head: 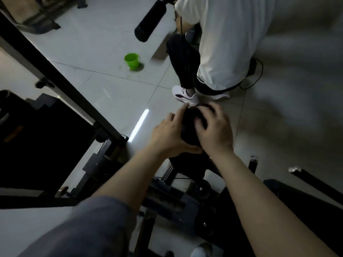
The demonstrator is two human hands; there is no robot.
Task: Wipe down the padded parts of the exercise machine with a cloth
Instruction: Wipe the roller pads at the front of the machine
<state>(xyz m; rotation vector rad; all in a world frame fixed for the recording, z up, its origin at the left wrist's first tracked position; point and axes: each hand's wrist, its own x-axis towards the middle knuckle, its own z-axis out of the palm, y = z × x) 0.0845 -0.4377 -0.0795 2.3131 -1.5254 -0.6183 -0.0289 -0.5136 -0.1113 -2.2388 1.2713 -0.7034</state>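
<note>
A dark padded roller (pixel 189 125) of the exercise machine sticks out in front of me at mid-frame. My left hand (pixel 168 134) grips it from the left, thumb under it and fingers over the top. My right hand (pixel 213 127) lies over its right side with fingers spread and curled round the pad. Whether a cloth sits under either hand I cannot tell; everything between the hands is black. A second black foam roller (pixel 150 21) juts out at the top of the view.
A small green bucket (pixel 132 61) stands on the tiled floor. Another person in a white shirt, dark trousers and white shoes (pixel 185 94) stands right behind the pad. The machine's black frame bar (pixel 55 78) runs diagonally at left, with a weight stack below it.
</note>
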